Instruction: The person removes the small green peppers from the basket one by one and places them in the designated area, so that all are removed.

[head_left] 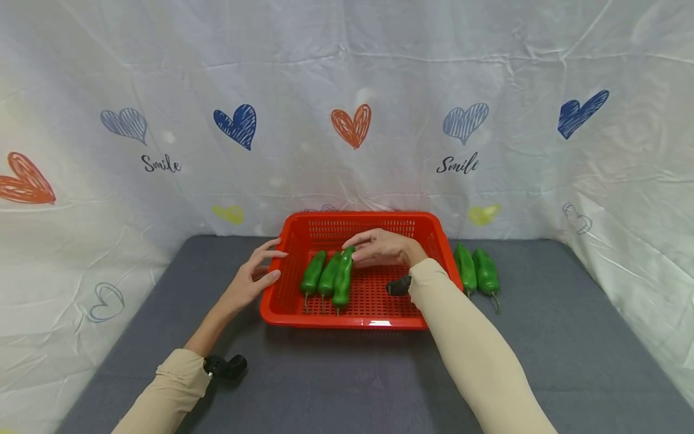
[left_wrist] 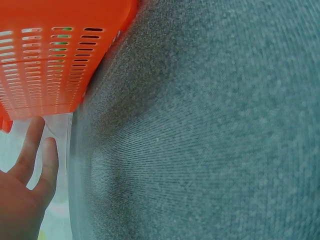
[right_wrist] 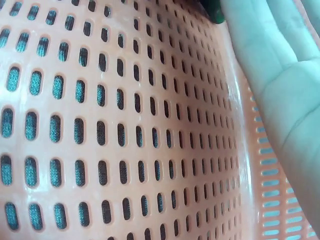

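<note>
Three green peppers lie side by side in a red plastic basket [head_left: 374,323], stems toward the near side. Over the basket, my right hand [head_left: 379,248] pinches the far end of the rightmost pepper [head_left: 343,280] between thumb and fingers. Beside it are the middle pepper [head_left: 328,278] and the left pepper [head_left: 312,274]. In the right wrist view the palm [right_wrist: 300,95] hangs above the slotted basket floor [right_wrist: 110,125], with a bit of green pepper [right_wrist: 214,10] at the top edge. My left hand [head_left: 252,274], fingers spread, rests against the basket's left rim.
Right of the basket, two more green peppers lie on the grey cloth-covered table [head_left: 336,386], one [head_left: 466,268] close to the basket wall and another [head_left: 486,272] beside it. A white curtain [head_left: 293,78] printed with hearts hangs behind the table.
</note>
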### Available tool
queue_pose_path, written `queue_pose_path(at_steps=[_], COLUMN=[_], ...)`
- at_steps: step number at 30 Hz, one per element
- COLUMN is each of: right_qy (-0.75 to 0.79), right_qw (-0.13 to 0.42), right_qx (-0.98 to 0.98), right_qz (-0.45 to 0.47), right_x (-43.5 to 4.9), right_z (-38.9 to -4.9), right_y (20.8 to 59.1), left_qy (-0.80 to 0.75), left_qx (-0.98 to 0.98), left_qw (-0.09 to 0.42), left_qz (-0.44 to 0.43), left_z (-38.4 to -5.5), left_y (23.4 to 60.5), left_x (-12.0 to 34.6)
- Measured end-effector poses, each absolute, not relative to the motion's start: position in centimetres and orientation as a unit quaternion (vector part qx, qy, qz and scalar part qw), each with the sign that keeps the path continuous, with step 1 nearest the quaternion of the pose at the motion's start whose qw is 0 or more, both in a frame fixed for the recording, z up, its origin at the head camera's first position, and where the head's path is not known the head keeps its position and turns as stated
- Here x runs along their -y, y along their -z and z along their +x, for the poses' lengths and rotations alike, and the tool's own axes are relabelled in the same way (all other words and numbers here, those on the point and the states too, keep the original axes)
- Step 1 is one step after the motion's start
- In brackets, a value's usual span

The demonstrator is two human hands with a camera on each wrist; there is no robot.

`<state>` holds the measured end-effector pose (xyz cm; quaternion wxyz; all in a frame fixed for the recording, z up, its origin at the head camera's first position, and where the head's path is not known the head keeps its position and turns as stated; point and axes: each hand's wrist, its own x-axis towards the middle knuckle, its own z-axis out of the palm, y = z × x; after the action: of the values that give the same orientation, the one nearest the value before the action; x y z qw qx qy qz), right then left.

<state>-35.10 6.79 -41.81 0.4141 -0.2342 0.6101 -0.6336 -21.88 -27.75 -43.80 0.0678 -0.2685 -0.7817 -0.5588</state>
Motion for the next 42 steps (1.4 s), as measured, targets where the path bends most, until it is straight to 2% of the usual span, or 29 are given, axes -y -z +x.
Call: queue_pose_path(at_steps=[11, 26, 42], right_qy=[0.629, 0.656, 0.687], right_qw=[0.405, 0.287, 0.238], right_qx=[-0.618, -0.661, -0.651], right_qz=[-0.243, -0.226, -0.220], right_x=[-6.6, -6.1, -5.8], right_z=[-35.0, -34.9, -34.7], right_y=[41.6, 40.6, 38.1], left_qy=[0.559, 0.542, 0.550], left_qx=[0.783, 0.793, 0.787], left_qw=[0.066, 0.084, 0.078], left_qz=[-0.264, -0.267, -0.268], left_z=[-21.8, -21.8, -21.7], left_y=[43.8, 43.6, 43.4], left_x=[27.7, 27.5, 27.4])
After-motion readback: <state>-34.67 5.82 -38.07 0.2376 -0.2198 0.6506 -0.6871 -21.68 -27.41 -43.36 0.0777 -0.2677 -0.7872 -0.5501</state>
